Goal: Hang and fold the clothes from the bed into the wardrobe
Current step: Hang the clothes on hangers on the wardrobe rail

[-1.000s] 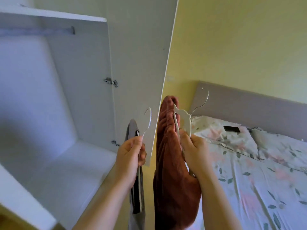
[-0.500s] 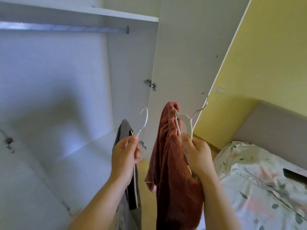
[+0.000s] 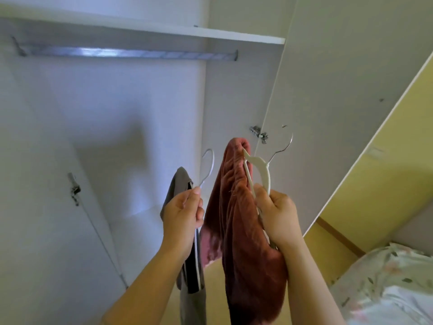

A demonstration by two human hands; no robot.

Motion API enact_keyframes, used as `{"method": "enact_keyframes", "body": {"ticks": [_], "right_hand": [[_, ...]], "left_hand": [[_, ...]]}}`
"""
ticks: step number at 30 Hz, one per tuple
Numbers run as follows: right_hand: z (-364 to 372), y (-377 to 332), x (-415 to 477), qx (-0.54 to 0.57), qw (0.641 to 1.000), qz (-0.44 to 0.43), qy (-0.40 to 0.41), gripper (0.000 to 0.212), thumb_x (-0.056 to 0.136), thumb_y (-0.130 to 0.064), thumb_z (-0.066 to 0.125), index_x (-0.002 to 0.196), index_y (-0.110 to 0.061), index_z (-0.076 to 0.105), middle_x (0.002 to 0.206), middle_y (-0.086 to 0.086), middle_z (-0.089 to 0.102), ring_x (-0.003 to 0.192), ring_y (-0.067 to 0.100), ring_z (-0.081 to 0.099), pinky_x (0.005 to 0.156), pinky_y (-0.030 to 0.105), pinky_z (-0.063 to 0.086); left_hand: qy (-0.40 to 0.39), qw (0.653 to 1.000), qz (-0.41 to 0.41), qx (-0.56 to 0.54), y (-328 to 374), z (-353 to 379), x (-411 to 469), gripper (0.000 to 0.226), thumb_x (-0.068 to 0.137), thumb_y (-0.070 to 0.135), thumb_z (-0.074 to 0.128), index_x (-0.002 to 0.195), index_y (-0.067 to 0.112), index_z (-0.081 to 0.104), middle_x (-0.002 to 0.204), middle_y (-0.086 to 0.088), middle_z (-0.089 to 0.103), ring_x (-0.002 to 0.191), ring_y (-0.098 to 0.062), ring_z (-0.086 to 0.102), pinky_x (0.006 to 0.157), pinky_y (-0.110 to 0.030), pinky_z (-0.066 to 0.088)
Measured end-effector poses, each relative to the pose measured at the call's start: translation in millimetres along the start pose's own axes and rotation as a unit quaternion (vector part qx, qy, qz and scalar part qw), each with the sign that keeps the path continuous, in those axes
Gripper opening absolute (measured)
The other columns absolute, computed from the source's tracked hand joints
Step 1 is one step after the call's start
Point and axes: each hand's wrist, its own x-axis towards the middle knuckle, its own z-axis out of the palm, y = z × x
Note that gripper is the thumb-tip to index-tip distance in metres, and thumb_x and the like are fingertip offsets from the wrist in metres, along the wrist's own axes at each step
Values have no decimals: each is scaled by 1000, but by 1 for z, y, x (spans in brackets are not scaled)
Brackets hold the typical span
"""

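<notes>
Fingers [image 3: 195, 193] of left hand [image 3: 181, 213] grip hanger [image 3: 212, 164] with grey garment [image 3: 179, 184]; right hand [image 3: 278, 216], rust garment [image 3: 236, 219].

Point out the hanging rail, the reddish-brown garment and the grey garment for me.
hanging rail [image 3: 128, 53], head view, middle of the metal bar.
reddish-brown garment [image 3: 243, 242], head view, its draped folds below the hanger.
grey garment [image 3: 179, 184], head view, its top fold.
</notes>
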Motion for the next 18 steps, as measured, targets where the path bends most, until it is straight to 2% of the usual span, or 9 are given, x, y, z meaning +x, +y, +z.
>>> {"method": "enact_keyframes", "body": {"ticks": [3,8,12,14,18], "right_hand": [[3,-4,24,22,999,-26,-15,52,96,-42,54,56,-13,38,50,0,36,48,15,34,49,29,31],[-2,5,81,28,997,-45,-58,54,97,-41,53,57,-10,34,53,2,33,50,16,32,51,30,29],[-2,17,122,16,993,-41,-110,56,96,-44,53,58,-7,34,52,0,34,49,14,32,47,27,29],[6,20,139,26,991,-45,-125,53,96,-42,53,56,-13,37,51,-1,34,48,13,32,44,23,28],[28,25,163,39,984,-27,-174,49,95,-43,54,55,-19,41,51,1,36,48,14,35,46,25,30]], "left_hand": [[21,1000,14,7,-2,3,14,36,95,29,58,79,-3,58,55,-2,46,43,-6,40,39,-15,32],[81,995,26,42,-4,25,52,40,94,34,58,76,-1,61,53,-1,52,44,-8,44,42,-16,40],[133,989,45,54,-2,38,76,40,93,36,58,74,1,63,53,-1,55,44,-9,46,44,-17,43],[155,985,49,60,-1,39,85,38,94,35,58,72,5,64,52,1,55,43,-8,48,44,-16,45],[198,977,49,65,-2,30,99,33,95,31,57,75,7,67,53,0,58,44,-8,50,44,-17,46]]}}
